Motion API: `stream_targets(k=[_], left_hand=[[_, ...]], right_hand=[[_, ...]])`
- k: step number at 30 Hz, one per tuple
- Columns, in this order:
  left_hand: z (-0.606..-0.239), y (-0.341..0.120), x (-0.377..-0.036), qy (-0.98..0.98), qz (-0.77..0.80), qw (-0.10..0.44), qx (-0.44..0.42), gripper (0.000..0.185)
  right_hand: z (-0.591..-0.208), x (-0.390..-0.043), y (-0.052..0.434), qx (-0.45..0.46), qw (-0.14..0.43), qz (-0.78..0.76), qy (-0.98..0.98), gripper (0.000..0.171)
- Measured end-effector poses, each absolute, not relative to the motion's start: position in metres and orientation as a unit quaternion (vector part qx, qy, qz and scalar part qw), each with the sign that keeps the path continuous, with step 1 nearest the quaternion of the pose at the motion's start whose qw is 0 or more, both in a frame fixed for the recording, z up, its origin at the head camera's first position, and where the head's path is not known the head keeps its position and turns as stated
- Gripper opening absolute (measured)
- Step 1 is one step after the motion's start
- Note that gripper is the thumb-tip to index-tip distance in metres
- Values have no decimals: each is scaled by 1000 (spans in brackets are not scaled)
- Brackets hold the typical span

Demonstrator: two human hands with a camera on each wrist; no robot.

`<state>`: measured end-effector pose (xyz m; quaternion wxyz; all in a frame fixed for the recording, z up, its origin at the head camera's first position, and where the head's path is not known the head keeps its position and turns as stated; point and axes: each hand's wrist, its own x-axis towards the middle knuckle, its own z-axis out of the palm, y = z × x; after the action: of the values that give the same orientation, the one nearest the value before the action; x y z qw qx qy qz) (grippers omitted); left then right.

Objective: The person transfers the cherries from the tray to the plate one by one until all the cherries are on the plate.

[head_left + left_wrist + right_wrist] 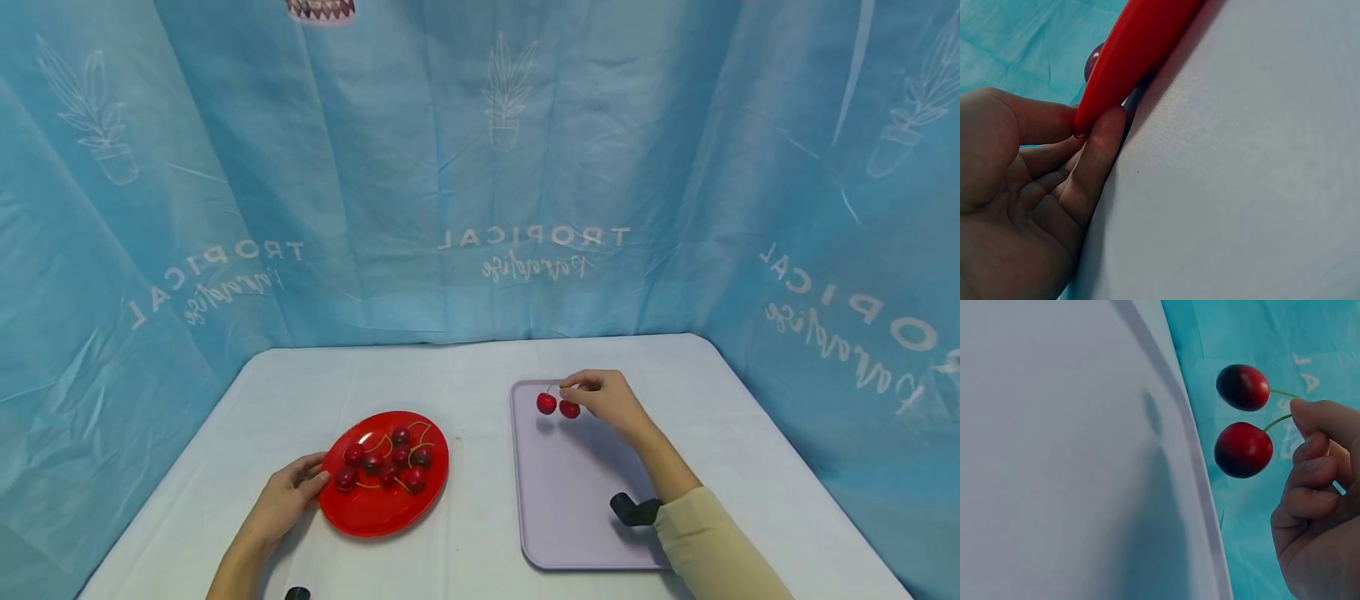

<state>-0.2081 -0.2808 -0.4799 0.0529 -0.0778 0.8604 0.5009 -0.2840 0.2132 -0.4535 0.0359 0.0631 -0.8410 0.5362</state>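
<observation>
desk [465, 375] white, blue curtain [480, 167] behind | lilac tray [570, 500] at 4 o'clock | red plate [375, 508] of cherries at 8 o'clock | right hand [611, 402] over tray's far end, fingers curled, pinching stems of cherry pair [557, 406] held off the tray | left hand [288, 497] relaxed, fingertips against plate's rim

A white-covered worktop [465, 375] fills the lower view from 4 to 8 o'clock. A turquoise curtain [420, 167] printed with white potted plants and "TROPICAL" lettering wraps behind it from 9 to 3 o'clock. Soft, even light.
</observation>
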Motion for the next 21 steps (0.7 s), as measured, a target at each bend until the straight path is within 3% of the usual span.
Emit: stream_targets(k=[21], left_hand=[[-480,-281,-209,860,501,52,-77,50]], right_hand=[[-453,-281,163,84,10,578,-811,23]])
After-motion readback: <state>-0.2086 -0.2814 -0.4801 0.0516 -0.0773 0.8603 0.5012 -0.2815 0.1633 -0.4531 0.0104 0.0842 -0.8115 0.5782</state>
